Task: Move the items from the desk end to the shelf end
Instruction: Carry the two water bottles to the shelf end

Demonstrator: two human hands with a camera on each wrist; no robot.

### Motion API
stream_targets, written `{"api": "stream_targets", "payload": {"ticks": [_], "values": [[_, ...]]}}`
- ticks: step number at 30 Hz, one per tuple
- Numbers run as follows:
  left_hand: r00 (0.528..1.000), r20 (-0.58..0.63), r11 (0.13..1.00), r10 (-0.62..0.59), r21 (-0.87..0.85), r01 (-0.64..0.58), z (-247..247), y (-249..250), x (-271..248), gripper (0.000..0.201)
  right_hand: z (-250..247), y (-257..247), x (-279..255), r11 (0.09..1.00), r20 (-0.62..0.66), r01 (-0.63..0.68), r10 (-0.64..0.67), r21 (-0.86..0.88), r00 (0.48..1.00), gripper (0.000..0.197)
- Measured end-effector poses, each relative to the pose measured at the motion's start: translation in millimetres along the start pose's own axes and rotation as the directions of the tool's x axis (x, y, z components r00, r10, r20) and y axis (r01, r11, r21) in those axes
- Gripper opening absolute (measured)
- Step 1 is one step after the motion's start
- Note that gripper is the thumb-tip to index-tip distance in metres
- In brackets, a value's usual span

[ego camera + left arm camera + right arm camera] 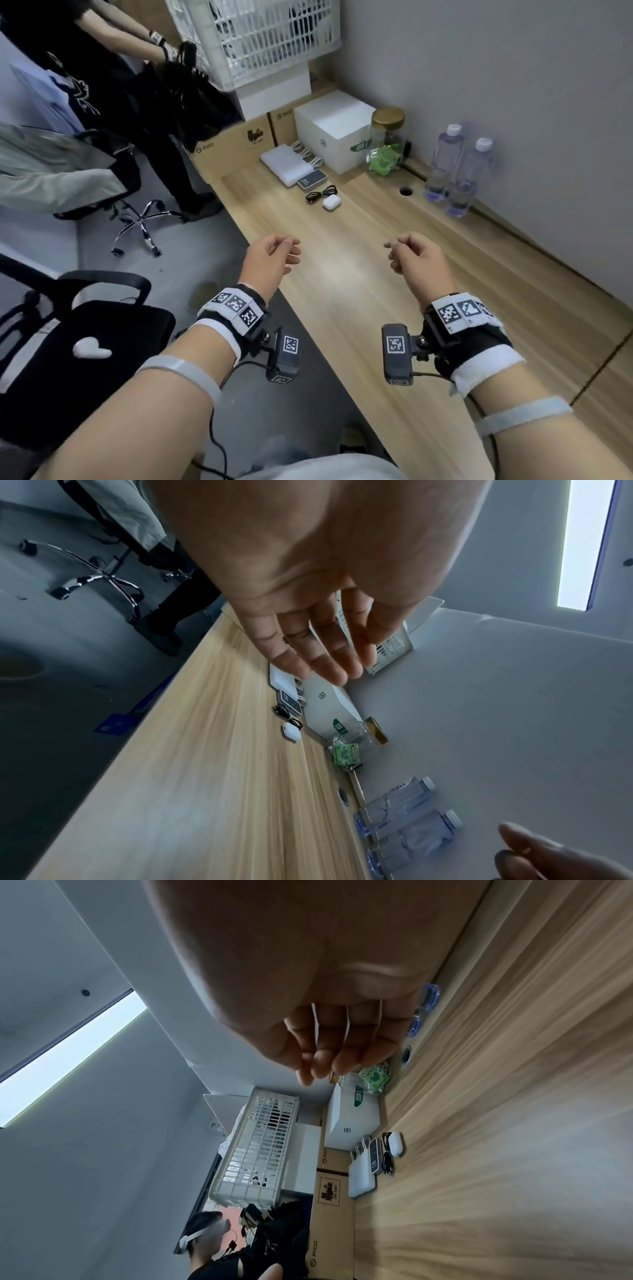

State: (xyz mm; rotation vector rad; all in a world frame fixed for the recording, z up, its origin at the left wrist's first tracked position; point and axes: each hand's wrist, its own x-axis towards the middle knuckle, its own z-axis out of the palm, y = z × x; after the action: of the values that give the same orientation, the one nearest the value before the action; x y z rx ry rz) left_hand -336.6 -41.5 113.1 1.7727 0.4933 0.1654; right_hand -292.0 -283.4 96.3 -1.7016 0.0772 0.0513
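Note:
Both hands hover empty over the wooden desk (359, 291). My left hand (274, 255) is at the desk's left edge, fingers loosely curled; the left wrist view shows its fingers (318, 656) relaxed and holding nothing. My right hand (411, 253) hangs likewise, fingers (329, 1053) loosely bent. Farther along the desk lie a white earbud case (331, 202), a black cable (320, 194), a small dark device (311, 179), a white power bank (286, 164), a white box (334, 135), a gold-lidded glass jar (387, 135), a green packet (384, 161) and two water bottles (457, 171).
Cardboard boxes (236, 137) and a white lattice basket (270, 34) close the desk's far end. A wall (513, 85) runs along the right. Another person (113, 68) stands at the left beside office chairs (85, 342). A cable hole (406, 191) is near the bottles.

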Motion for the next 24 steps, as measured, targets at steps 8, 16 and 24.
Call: {"api": "stream_targets", "payload": {"ticks": [8,16,24], "values": [[0.986,0.165,0.999,-0.021,-0.021,0.024,54,11,114,0.019,15,7,88,0.990,-0.065,-0.090,0.083,-0.111,0.994,0.016],[0.887,0.460,0.993,-0.021,-0.093,0.072,178,42,236,0.007,-27,0,201,0.711,-0.314,-0.222,0.002,-0.668,0.949,0.023],[0.732,0.678,0.994,0.076,0.010,-0.112,307,69,306,0.081,-96,23,269,0.764,-0.626,-0.545,0.245,-0.345,0.741,0.089]]}}
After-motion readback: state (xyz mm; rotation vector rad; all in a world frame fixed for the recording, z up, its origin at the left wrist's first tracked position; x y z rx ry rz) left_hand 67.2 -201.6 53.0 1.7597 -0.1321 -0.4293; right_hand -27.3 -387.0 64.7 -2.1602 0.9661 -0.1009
